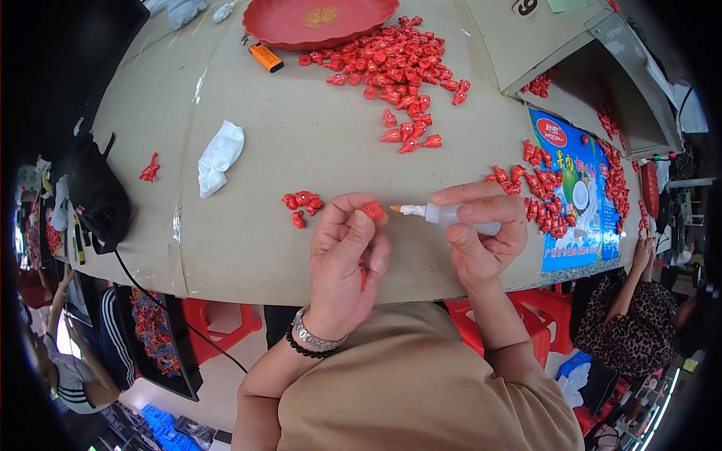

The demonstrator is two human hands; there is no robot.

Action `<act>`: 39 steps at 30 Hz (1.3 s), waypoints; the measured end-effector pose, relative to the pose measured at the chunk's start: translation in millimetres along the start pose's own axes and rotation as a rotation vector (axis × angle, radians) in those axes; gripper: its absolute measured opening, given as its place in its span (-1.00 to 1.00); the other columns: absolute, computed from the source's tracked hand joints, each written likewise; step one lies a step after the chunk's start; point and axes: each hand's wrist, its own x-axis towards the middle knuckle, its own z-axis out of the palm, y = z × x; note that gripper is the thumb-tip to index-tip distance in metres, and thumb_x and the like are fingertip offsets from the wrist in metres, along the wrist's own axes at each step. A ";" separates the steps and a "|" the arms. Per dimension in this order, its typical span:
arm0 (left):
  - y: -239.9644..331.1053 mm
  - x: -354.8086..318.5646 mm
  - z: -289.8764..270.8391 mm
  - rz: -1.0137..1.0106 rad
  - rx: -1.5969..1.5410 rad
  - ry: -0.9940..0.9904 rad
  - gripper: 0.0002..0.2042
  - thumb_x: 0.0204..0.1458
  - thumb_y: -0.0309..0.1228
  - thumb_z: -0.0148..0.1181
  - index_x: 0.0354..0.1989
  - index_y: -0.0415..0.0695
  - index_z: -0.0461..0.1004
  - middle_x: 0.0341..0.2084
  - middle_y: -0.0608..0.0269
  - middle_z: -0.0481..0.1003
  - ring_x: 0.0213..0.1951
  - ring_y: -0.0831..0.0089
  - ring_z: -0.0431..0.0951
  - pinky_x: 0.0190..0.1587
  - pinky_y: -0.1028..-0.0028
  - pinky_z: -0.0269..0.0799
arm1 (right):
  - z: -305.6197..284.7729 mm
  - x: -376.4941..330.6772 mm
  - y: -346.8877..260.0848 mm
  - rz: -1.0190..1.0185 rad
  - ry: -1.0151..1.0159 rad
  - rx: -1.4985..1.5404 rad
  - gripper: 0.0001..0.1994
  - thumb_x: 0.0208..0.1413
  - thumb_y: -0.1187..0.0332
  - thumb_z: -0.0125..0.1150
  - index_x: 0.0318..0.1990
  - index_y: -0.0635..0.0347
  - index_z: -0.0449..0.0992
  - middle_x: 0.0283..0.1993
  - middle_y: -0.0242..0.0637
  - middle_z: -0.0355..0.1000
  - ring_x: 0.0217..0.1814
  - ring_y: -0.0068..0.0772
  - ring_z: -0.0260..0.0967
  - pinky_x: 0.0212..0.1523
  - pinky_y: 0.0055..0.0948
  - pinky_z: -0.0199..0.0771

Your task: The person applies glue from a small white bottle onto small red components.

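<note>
Between thumb and forefinger, my left hand (346, 252) pinches a small glossy red plastic piece (372, 210). Another bit of red shows in its palm, mostly covered by the curled fingers. My right hand (485, 233) grips a translucent white squeeze bottle (444, 216), held level. White wrapping surrounds the bottle's neck, and its narrow orange tip (395, 208) points left, close beside the red piece; whether they touch I cannot tell. Just left of my left hand lie several small red pieces (304, 200) on the table.
A big heap of red figurine parts (398, 64) spreads below a red scalloped tray (320, 22). Nearby lie an orange lighter (266, 58) and a crumpled white tissue (221, 158). More red parts rest on a blue printed sheet (571, 248) at right. A black bag (94, 192) stands left.
</note>
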 end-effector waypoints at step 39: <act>3.8 1.0 -0.6 -0.159 -0.173 -0.096 -0.88 0.23 -0.36 -0.05 -0.18 -0.10 0.35 -0.36 0.36 0.40 -0.61 0.66 0.25 -0.62 0.66 0.08 | 1.7 1.6 0.6 0.160 0.094 0.218 -0.78 0.06 0.42 0.26 -0.26 0.21 0.30 -0.23 -0.10 0.46 -0.53 -0.68 0.24 -0.57 -0.69 0.22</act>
